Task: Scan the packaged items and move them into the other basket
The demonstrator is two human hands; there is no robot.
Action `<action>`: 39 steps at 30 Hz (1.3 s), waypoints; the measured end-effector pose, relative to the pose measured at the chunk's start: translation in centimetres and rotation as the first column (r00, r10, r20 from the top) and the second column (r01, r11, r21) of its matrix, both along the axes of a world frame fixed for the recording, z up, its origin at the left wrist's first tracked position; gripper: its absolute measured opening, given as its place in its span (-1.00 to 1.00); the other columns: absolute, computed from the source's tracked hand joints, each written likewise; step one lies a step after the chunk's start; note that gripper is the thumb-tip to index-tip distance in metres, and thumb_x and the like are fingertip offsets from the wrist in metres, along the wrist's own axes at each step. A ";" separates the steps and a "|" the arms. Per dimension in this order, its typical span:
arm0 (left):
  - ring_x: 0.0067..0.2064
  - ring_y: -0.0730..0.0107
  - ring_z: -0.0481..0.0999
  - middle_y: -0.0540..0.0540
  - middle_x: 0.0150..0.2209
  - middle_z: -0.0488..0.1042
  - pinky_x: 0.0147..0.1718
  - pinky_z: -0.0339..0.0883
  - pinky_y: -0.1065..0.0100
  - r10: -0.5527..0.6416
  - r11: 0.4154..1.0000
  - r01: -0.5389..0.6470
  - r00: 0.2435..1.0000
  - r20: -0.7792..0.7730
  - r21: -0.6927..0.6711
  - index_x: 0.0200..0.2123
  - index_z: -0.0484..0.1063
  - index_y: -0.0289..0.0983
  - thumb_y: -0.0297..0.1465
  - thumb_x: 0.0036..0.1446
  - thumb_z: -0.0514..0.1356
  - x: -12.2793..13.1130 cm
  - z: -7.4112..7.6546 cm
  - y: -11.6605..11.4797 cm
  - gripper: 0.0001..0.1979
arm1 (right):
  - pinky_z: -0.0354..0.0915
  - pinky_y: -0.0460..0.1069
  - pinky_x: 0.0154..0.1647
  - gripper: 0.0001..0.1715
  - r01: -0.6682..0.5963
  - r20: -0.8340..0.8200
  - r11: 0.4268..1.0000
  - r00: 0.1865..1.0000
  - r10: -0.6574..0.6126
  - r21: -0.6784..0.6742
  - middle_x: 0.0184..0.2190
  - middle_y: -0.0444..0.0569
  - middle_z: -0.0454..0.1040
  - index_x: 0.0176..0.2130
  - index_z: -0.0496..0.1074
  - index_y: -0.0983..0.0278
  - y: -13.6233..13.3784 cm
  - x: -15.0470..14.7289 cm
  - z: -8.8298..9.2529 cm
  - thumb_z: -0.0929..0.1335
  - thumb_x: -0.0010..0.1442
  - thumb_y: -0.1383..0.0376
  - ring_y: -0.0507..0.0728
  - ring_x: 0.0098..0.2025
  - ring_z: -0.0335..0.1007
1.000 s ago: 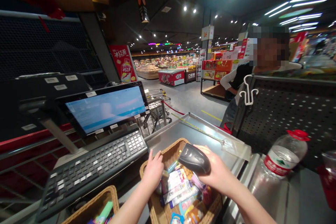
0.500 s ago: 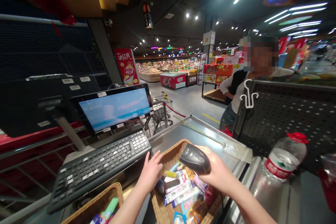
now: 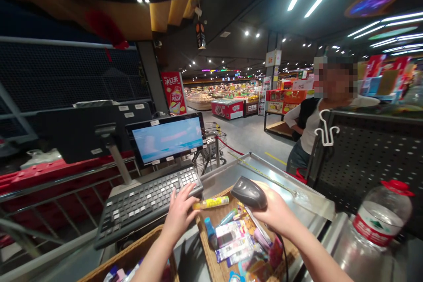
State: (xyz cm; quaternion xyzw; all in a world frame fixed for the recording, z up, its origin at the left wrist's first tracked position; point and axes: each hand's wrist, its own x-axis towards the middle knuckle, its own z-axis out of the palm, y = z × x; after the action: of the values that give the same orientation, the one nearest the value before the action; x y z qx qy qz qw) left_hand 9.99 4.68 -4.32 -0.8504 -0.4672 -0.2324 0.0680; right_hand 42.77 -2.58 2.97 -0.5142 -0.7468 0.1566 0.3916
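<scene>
My right hand [image 3: 276,207] grips a black barcode scanner [image 3: 249,192] above a wicker basket [image 3: 206,249]. Its cable hangs below my wrist. My left hand [image 3: 181,211] is at the keyboard's [image 3: 148,202] right end, some fingers spread over the keys. Between its thumb and index finger is the end of a yellow tube-shaped package [image 3: 213,202], which points right over the basket's far-left corner. Inside the basket lie several small packaged snacks [image 3: 234,242], partly hidden by the scanner and my right hand.
A second wicker basket [image 3: 132,249] sits at the lower left. A monitor [image 3: 168,141] stands behind the keyboard. On the right are a large red-capped bottle [image 3: 380,218] and a black perforated panel [image 3: 373,150] with a white hook. Beyond the metal counter [image 3: 264,176] stands a person [image 3: 306,134].
My left hand has moved up and left to the keyboard, bringing the yellow tube-shaped package out of the basket. The scanner stays in my right hand. The view has turned slightly left.
</scene>
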 end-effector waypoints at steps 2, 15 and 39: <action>0.36 -0.05 0.18 -0.22 0.34 0.24 0.26 -0.16 -0.40 0.031 0.999 -0.032 0.999 0.021 0.030 -0.20 0.49 -0.13 -0.36 0.17 0.25 -1.2 0.9 -0.5 -0.89 | 0.26 0.25 0.22 -0.46 -0.013 0.009 1.000 1.000 0.012 0.012 0.08 0.15 0.52 -0.02 0.51 0.30 0.3 -0.7 0.2 0.39 -0.05 0.37 0.37 0.16 0.39; 0.35 -0.01 0.20 -0.18 0.35 0.23 0.27 -0.10 -0.38 0.289 0.939 -0.305 0.950 0.118 0.158 -0.17 0.49 -0.11 -0.38 0.19 0.20 -10.5 3.2 -5.4 -0.86 | 0.33 0.17 0.07 -0.53 -0.125 0.021 0.991 0.992 0.124 0.044 -0.09 0.03 0.60 -0.11 0.55 0.23 2.4 -10.6 1.8 0.36 -0.08 0.39 0.32 -0.01 0.48; 0.31 0.03 0.28 -0.18 0.33 0.26 0.28 -0.13 -0.35 0.425 0.874 -0.462 0.878 0.222 0.152 -0.19 0.47 -0.12 -0.38 0.19 0.19 -19.6 2.5 -14.0 -0.88 | 0.31 0.17 0.12 -0.58 -0.400 0.087 0.916 0.914 0.397 0.023 -0.13 0.04 0.60 -0.23 0.54 0.23 -1.9 -19.4 0.4 0.33 -0.14 0.46 0.32 0.04 0.45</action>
State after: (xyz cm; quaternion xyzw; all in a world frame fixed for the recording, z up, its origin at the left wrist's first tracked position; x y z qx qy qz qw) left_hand -9.63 -9.29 -1.84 -0.6839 -0.6286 -0.3328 0.1622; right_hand 23.42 -4.52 3.40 -0.3491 -0.8540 0.1971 0.3316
